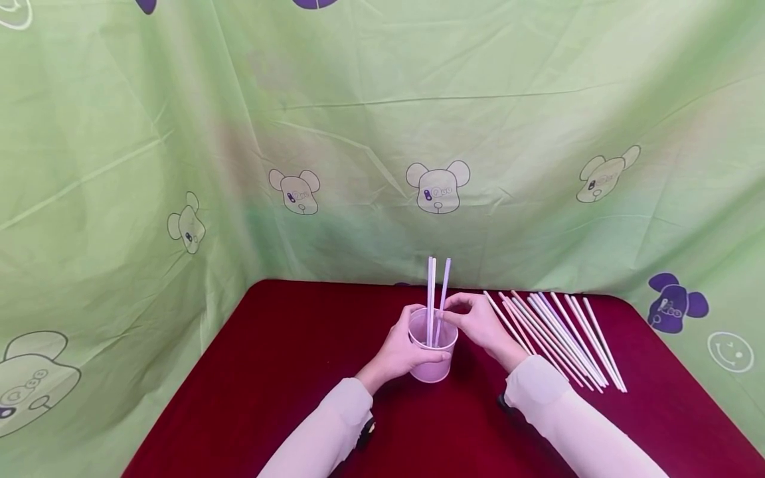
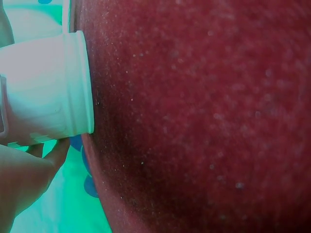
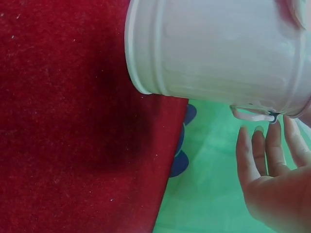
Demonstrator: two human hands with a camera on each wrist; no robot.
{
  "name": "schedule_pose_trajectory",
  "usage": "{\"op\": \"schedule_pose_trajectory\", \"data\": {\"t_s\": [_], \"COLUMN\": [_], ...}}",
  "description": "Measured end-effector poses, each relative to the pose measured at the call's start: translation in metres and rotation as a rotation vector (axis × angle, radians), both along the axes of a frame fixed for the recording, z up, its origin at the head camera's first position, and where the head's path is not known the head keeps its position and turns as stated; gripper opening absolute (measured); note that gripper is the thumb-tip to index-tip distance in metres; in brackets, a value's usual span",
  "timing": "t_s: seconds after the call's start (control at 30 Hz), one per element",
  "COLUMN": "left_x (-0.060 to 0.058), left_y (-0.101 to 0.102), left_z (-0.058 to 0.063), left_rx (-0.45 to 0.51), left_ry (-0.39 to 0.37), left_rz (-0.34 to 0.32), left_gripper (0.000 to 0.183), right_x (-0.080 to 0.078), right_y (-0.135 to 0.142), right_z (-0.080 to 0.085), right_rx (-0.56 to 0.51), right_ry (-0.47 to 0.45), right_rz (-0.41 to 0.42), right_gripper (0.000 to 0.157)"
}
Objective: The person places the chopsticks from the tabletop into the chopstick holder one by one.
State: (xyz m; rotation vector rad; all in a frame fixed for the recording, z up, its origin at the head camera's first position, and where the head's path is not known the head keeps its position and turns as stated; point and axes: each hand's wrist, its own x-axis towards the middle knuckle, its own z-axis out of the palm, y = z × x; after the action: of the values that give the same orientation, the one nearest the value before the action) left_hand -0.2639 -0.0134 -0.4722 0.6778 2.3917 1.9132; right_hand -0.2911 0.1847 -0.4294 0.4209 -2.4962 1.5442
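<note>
A small pale pail (image 1: 429, 370) stands upright on the dark red tabletop. My left hand (image 1: 403, 348) grips it from the left, with the thumb across its front. Inside the pail stand a purple straw (image 1: 444, 282), a pale straw (image 1: 433, 285) and another purple one beside it. At the rim, my right hand (image 1: 478, 322) pinches the right-hand purple straw between thumb and index finger. In the right wrist view, the other fingers (image 3: 247, 155) of that hand spread near the pail's side handle (image 3: 250, 115); the pinch itself is hidden there.
Several pink, white and purple straws (image 1: 556, 338) lie side by side on the table's right, close to my right forearm. A green cloth (image 1: 358, 239) with bear faces hangs behind the table's far edge and along the sides.
</note>
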Motion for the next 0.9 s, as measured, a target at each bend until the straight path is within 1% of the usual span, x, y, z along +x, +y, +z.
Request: {"op": "schedule_pose_trajectory", "data": {"t_s": [0.13,0.3,0.4,0.53,0.6,0.8,0.9], "left_x": [0.001,0.000,0.000,0.001,0.001,0.001,0.001], "left_y": [0.000,-0.001,-0.001,-0.001,0.000,0.000,0.000], "left_z": [0.001,0.001,0.001,0.001,0.001,0.001,0.001], "left_rx": [-0.003,-0.012,-0.016,-0.017,-0.010,0.000,-0.003], "left_ry": [0.011,0.011,0.010,0.004,-0.002,-0.016,-0.020], "left_rz": [0.003,0.007,0.007,0.011,0.011,0.015,0.015], "left_gripper": [0.092,0.094,0.094,0.093,0.093,0.093,0.093], "right_x": [0.001,0.003,0.005,0.006,0.006,0.002,-0.001], "right_y": [0.000,0.000,0.003,0.009,0.015,0.040,0.055], "right_z": [-0.001,0.001,0.002,0.007,0.010,0.022,0.028], "right_rx": [-0.032,-0.068,-0.065,-0.005,0.040,0.211,0.270], "right_ry": [-0.024,-0.057,-0.073,-0.056,-0.027,0.049,0.089], "right_rz": [0.017,0.067,0.089,0.111,0.109,0.041,0.008], "right_gripper": [0.017,0.024,0.028,0.031,0.031,0.025,0.022]}}
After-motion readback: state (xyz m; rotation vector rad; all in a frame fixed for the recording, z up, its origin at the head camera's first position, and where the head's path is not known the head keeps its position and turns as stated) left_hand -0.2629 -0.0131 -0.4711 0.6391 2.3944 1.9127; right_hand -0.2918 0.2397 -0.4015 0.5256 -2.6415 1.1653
